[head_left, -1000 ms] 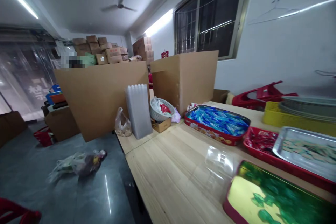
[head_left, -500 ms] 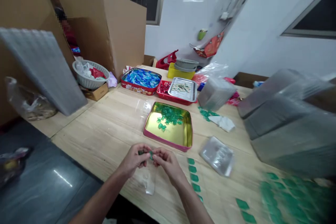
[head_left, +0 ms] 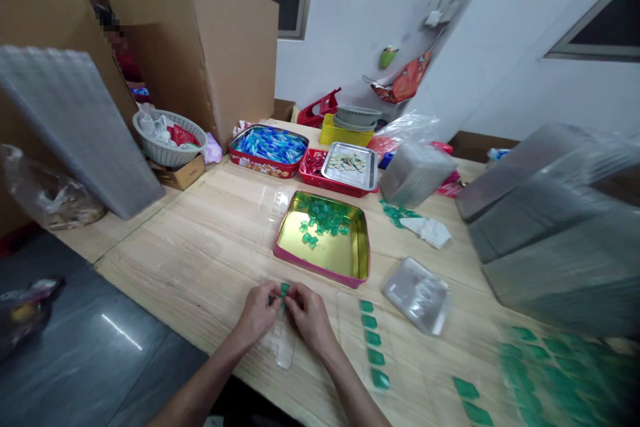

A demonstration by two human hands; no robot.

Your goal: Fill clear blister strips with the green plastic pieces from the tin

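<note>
My left hand [head_left: 257,315] and my right hand [head_left: 310,317] meet at the table's front, both pinching a small green translucent piece [head_left: 284,290]. Below them lies a clear plastic strip [head_left: 284,343], partly hidden by my fingers. To the right, a second clear strip holds a row of green pieces [head_left: 374,347]. Ahead of my hands stands a gold tin with a pink rim [head_left: 320,270], with a heap of green pieces [head_left: 325,217] at its far side. A clear moulded plastic tray [head_left: 416,295] lies right of the tin, and more green pieces [head_left: 550,367] spread blurred at lower right.
A stack of clear trays [head_left: 550,227] looms at right. Along the wooden table's [head_left: 200,280] far side stand a red tin of blue items [head_left: 269,153], a steel tray [head_left: 349,167] and a yellow basket [head_left: 345,132]. The table's left edge drops to a dark floor [head_left: 100,347].
The view swung from the room's far end down to the table, bringing my hands into sight. My hands have drawn closer over the clear strip, and the green piece now shows above my fingers.
</note>
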